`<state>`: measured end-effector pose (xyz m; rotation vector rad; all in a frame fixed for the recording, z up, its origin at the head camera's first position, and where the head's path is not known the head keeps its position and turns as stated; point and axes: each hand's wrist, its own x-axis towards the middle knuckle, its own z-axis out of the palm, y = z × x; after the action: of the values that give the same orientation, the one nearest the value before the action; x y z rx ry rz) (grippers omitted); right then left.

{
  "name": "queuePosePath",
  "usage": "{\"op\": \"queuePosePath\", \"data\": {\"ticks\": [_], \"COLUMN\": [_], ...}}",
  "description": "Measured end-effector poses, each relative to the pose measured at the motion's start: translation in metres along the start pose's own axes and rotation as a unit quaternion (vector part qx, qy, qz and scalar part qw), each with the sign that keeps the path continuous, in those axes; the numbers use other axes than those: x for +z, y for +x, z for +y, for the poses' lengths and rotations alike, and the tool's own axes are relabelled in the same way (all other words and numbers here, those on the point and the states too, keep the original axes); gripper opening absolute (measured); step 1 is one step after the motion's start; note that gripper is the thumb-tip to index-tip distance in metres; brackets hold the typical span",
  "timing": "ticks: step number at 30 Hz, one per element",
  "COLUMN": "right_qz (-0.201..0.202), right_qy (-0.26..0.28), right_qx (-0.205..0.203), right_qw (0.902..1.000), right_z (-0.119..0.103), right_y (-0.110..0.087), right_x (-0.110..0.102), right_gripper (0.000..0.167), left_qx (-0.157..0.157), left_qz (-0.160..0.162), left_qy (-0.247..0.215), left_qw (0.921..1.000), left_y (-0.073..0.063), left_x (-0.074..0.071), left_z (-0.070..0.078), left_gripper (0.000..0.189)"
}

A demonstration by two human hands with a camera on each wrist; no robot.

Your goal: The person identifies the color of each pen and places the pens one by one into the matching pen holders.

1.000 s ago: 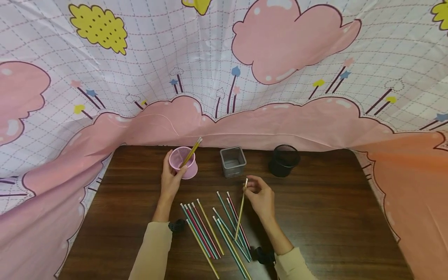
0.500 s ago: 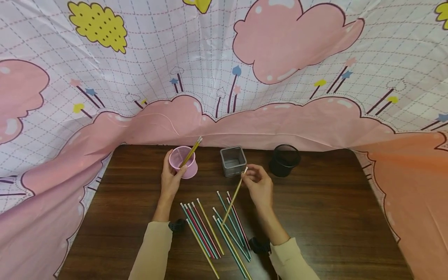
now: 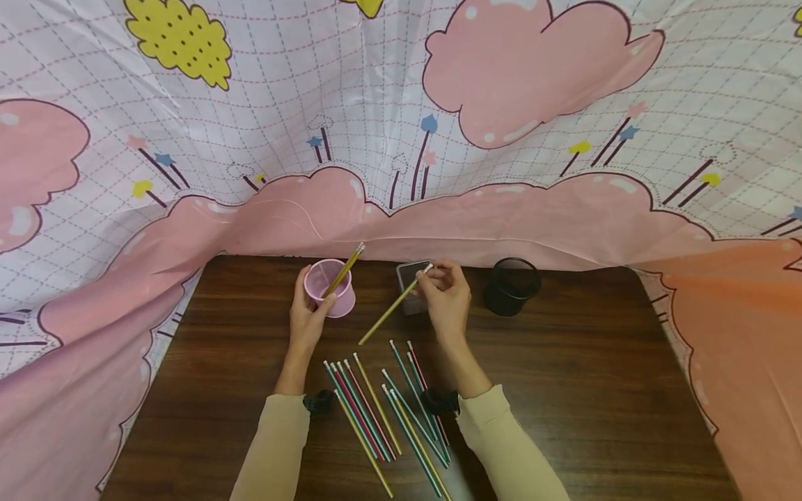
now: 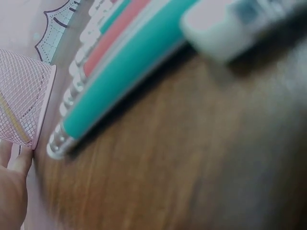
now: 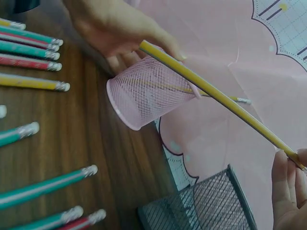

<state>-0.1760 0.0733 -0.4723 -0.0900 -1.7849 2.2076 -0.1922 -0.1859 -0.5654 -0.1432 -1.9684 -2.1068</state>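
My left hand [image 3: 305, 327] grips the pink mesh pencil cup [image 3: 344, 305] round its side, thumb near the rim. Yellow pencils [image 3: 344, 274] lean inside that cup, eraser ends up. Between thumb and fingers my right hand [image 3: 448, 299] pinches another yellow pencil [image 3: 390, 311] close to its eraser end. This pencil slants through the air, its far end down and left toward the pink cup. In the right wrist view the held pencil [image 5: 216, 94] crosses in front of the pink cup [image 5: 148, 98]. Behind the right hand, the grey square mesh holder [image 3: 410, 306] is partly hidden.
A round black mesh cup [image 3: 505, 299] stands at the back right of the dark wooden table [image 3: 589, 376]. Several teal, red and yellow pencils lie in a left group [image 3: 358, 410] and a right group [image 3: 413, 435]. A patterned cloth [image 3: 476, 223] hangs behind the table.
My right hand has lifted the yellow pencil up and leftward from over the right group to before the grey holder, and the pencil has tilted flatter. The left hand keeps its hold on the cup.
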Motion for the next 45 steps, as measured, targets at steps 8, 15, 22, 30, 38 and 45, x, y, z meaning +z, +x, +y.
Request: {"op": "queuePosePath", "data": {"ticks": [8, 15, 22, 30, 38, 45], "right_qz": [0.020, 0.043, 0.051, 0.060, 0.038, -0.024], "right_qy": [0.024, 0.044, 0.051, 0.043, 0.006, -0.063], "right_qx": [-0.005, -0.027, -0.067, -0.072, -0.095, -0.095], "right_qw": [0.9995, 0.9977, 0.9952, 0.9947, 0.9947, 0.9932], "right_z": [0.015, 0.019, 0.016, 0.025, 0.007, 0.006], "right_y": [0.021, 0.040, 0.051, 0.051, 0.037, 0.025], "right_x": [0.018, 0.041, 0.063, 0.068, 0.069, 0.074], "right_gripper": [0.030, 0.033, 0.028, 0.030, 0.028, 0.023], "left_qx": [0.000, 0.001, 0.005, 0.006, 0.009, 0.013], "left_qz": [0.002, -0.001, 0.000, -0.003, -0.002, 0.002], "left_qy": [0.009, -0.002, 0.006, 0.004, 0.000, 0.003], "left_qw": [1.0000, 1.0000, 1.0000, 1.0000, 1.0000, 0.9999], "left_y": [0.002, 0.002, 0.001, 0.001, 0.001, 0.001], "left_x": [0.000, -0.001, 0.001, -0.002, -0.001, 0.000], "left_z": [0.000, -0.002, -0.003, -0.003, -0.003, -0.003], "left_gripper": [0.077, 0.078, 0.079, 0.078, 0.077, 0.077]}}
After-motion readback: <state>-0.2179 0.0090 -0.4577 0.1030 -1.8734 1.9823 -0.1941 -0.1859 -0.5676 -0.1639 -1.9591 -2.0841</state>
